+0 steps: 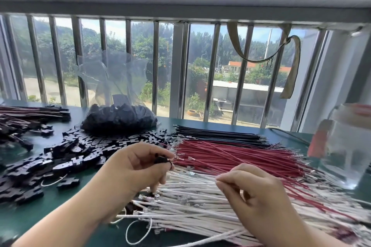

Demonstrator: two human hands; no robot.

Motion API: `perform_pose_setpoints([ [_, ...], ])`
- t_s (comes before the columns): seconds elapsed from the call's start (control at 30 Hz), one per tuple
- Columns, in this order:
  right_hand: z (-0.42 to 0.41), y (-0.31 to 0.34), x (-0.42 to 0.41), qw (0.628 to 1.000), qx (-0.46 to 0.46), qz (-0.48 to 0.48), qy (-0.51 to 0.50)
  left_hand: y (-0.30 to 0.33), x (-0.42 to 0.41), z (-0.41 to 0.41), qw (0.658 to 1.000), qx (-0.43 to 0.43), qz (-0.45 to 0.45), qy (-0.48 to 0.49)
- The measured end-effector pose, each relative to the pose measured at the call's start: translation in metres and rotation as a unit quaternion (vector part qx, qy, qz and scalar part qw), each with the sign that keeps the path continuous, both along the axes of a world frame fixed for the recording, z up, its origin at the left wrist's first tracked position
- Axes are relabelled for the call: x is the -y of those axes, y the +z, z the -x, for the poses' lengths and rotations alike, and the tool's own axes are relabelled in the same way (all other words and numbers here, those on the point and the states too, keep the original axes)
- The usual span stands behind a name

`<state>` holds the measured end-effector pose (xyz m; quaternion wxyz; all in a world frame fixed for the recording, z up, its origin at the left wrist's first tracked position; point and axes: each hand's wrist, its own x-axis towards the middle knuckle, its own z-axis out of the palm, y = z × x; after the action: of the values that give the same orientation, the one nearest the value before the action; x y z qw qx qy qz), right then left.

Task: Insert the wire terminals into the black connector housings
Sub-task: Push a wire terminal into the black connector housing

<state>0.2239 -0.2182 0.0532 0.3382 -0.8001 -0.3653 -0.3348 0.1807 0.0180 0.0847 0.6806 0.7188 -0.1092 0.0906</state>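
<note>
A clear bag of housings (118,120) sits at the back of your green table (60,216), with a glass jar (345,146) to your right. Your left hand (136,168) pinches one black connector housing (160,160) beside the loose housing pile (76,152). Your right hand (255,192) curls its fingers (224,178) over the white wires (190,196), thumb and forefinger pinched; whether they grip a wire you cannot tell. Red wires (230,156) lie just behind.

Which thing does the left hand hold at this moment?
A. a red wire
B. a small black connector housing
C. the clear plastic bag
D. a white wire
B: the left hand pinches a small black connector housing between thumb and fingertips, above the white wires and beside the red wires.
</note>
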Motion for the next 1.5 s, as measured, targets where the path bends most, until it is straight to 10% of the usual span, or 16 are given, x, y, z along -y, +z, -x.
perform_pose_setpoints([
  [0.23,-0.001,-0.001,0.001,0.999,0.023,0.009,-0.030,-0.007,0.002,-0.005,0.980,-0.007,-0.196,0.009],
  [0.67,0.010,0.005,-0.005,0.996,0.077,0.041,-0.007,-0.010,0.009,-0.001,0.973,-0.130,-0.057,-0.184],
  [1.5,0.010,0.012,-0.005,0.995,0.052,0.087,-0.025,-0.030,0.016,-0.019,0.977,-0.094,0.048,-0.184],
])
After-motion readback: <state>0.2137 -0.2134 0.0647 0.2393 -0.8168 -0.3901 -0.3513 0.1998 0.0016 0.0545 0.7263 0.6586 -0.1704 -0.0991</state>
